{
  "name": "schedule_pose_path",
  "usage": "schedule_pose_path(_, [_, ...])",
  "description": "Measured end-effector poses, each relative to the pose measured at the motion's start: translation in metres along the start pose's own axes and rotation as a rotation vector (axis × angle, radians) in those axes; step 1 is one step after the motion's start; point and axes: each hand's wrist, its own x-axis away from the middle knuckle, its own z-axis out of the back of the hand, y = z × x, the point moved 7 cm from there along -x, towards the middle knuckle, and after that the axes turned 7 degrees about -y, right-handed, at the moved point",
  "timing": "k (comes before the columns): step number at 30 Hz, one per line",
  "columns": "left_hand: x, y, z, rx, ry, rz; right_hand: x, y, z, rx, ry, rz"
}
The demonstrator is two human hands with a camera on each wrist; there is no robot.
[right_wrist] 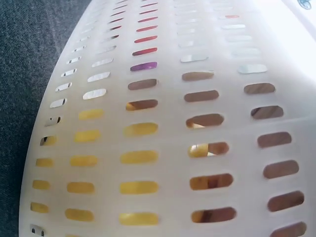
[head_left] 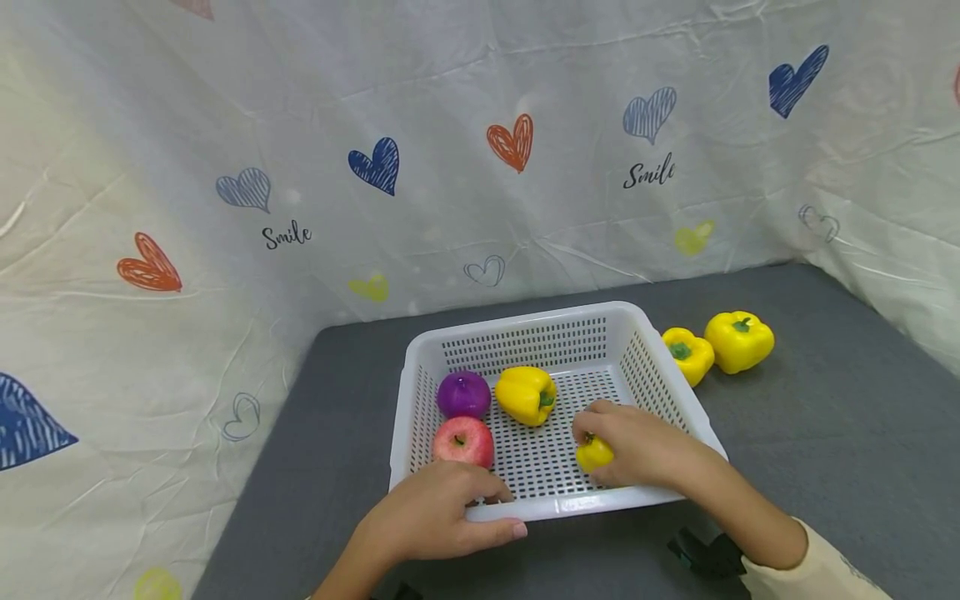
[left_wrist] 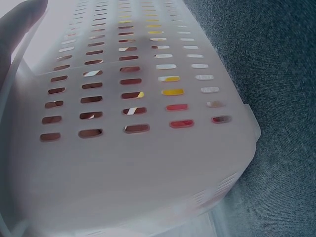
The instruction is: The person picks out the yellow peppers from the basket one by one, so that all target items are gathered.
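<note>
In the head view a white plastic basket (head_left: 525, 321) with slotted walls stands on the dark table. My left hand (head_left: 442, 508) grips its near rim at the left, thumb outside and fingers inside. Inside the basket's near right part, my right hand (head_left: 637, 446) holds a yellow bell pepper (head_left: 594, 454), partly hidden by the fingers. Another yellow bell pepper (head_left: 525, 395) lies on its side in the basket, beside a round, shiny purple vegetable (head_left: 463, 394). A red apple (head_left: 463, 442) sits in front of that. Both wrist views mostly show the basket's outer wall (left_wrist: 138, 168).
Two more yellow bell peppers, one by the basket's right wall (head_left: 692, 358) and one farther right (head_left: 738, 342), rest on the dark grey table (head_left: 825, 417). A white cloth (head_left: 450, 225) printed with hearts hangs behind and at the sides.
</note>
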Motion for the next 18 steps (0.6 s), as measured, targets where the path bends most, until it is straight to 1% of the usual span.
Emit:
schedule_pose_path(2, [0.0000, -0.0001, -0.0005, -0.005, 0.000, 0.000, -0.0007, 0.0016, -0.0022, -0.021, -0.023, -0.025])
schedule_pose_path(5, [0.0002, -0.0002, -0.0011, -0.009, -0.003, 0.002, -0.0008, 0.0026, -0.0037, -0.004, -0.042, -0.055])
schedule_pose_path(9, [0.0002, 0.0002, -0.0021, -0.010, -0.009, 0.002, -0.0011, 0.0021, -0.0048, 0.039, -0.049, -0.048])
schedule_pose_path(18, [-0.0001, 0.0002, -0.0046, -0.010, -0.008, 0.016, 0.0008, 0.0024, -0.0060, 0.101, -0.036, -0.049])
